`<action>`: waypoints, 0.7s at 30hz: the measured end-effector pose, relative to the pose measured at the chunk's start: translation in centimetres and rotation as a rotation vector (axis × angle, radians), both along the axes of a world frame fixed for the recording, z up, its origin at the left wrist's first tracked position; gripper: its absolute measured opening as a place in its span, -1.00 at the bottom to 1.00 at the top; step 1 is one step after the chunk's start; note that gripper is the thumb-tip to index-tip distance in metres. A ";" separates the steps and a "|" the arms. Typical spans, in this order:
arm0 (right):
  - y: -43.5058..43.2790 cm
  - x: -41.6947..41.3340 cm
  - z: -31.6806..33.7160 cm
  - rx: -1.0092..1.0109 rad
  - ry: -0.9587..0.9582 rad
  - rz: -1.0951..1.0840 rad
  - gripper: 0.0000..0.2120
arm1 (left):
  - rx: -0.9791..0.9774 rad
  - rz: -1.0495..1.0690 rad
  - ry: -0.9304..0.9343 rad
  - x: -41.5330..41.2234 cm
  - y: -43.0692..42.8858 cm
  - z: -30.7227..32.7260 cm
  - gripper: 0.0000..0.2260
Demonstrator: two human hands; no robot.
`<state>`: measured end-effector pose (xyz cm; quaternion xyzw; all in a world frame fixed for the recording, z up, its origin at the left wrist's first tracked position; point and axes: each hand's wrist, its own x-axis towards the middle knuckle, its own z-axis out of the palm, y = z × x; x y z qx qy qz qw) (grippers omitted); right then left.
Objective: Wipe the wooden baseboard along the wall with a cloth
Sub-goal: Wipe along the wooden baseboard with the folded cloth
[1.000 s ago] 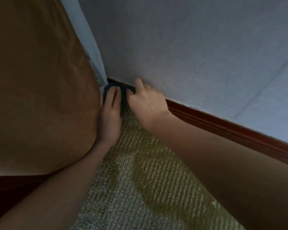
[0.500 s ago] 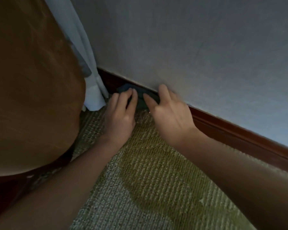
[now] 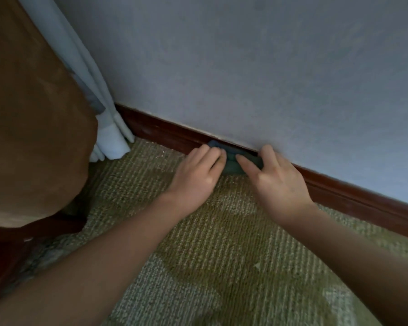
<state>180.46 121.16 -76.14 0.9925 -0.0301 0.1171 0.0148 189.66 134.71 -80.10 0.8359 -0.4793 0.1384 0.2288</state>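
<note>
A dark reddish-brown wooden baseboard (image 3: 165,134) runs along the foot of the pale wall, from the curtain on the left down to the right edge. A small dark blue-grey cloth (image 3: 231,161) is bunched against the baseboard near the middle. My left hand (image 3: 196,177) presses straight fingers on the cloth's left part. My right hand (image 3: 276,182) presses on its right part, thumb laid across the cloth and fingers reaching up to the wall. Most of the cloth is hidden under both hands.
A brown upholstered piece of furniture (image 3: 33,128) bulges in at the left, over a dark wooden base (image 3: 7,250). A white curtain (image 3: 108,135) hangs to the floor beside it, covering the baseboard's left end. Olive and grey ribbed carpet (image 3: 222,267) covers the floor.
Both hands have slid the cloth rightward along the baseboard, away from the curtain and the furniture. A longer stretch of baseboard now shows to the left of the hands.
</note>
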 end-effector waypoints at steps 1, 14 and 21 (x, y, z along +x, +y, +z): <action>-0.7 -0.8 0.1 -0.006 0.007 -0.012 -0.47 | 0.007 -0.030 -0.019 -0.5 -0.7 0.1 -0.73; -0.8 -1.6 0.9 0.050 -0.088 -0.090 -0.51 | 0.046 -0.123 -0.228 0.2 -1.4 1.8 -0.71; -2.0 -2.1 1.0 0.075 -0.078 -0.048 -0.50 | -0.100 -0.040 -0.150 -1.4 -2.8 0.9 -0.76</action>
